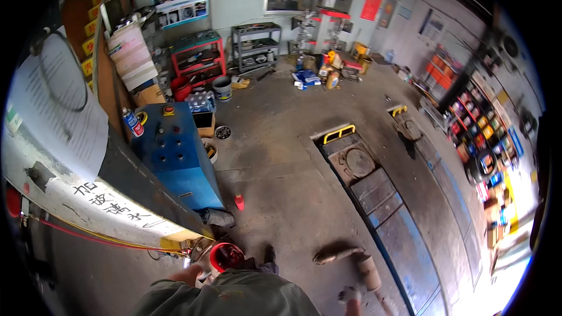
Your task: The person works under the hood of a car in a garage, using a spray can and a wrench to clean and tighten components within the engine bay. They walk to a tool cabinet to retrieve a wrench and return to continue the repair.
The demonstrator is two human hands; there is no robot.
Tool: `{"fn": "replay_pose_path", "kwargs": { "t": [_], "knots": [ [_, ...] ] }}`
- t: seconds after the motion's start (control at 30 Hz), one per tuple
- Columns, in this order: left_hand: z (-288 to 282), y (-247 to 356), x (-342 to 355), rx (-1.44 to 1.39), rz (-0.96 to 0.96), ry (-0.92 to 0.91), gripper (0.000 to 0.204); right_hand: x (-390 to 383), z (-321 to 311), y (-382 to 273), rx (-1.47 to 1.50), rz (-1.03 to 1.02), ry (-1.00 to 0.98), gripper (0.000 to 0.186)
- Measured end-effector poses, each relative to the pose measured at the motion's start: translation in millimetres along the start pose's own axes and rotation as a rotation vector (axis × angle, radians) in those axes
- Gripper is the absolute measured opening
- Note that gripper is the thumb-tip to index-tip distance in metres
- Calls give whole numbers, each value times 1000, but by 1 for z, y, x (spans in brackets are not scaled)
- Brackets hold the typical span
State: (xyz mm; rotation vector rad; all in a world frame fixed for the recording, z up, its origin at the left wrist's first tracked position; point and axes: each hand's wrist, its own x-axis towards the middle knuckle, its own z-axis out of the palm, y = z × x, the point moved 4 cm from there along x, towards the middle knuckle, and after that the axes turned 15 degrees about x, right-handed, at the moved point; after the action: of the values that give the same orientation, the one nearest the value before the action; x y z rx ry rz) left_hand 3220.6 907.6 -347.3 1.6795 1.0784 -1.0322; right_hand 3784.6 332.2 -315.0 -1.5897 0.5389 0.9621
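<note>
My left hand (191,273) is low in the picture, beside a red bucket (213,261) with dark reddish contents; whether its fingers touch the rim cannot be made out. Out to the right is my right hand (351,294), smeared by motion, its fingers unclear. Close by it, a rusty exhaust pipe with a muffler (369,272) lies on the concrete floor. One bent end of the pipe reaches left. My dark green jacket covers the bottom middle, and a dark shoe shows just above it.
A blue control cabinet (175,158) stands left, with a spray can (133,122) on top. A small red container (239,201) sits on the floor. Right of me runs a floor lift with yellow rails (339,133). Farther off are a red shelf cart (199,58) and stocked shelves (477,120).
</note>
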Motion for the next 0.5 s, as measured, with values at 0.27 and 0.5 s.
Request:
{"fn": "replay_pose_path", "kwargs": {
  "t": [0.27,0.5],
  "knots": [
    [-334,306,17,-15,276,570,36,111,215,-200,-253,77,-11,30],
    [-524,497,55,-17,363,588,36,285,333,-337,-588,24,-154,28]
  ]
}}
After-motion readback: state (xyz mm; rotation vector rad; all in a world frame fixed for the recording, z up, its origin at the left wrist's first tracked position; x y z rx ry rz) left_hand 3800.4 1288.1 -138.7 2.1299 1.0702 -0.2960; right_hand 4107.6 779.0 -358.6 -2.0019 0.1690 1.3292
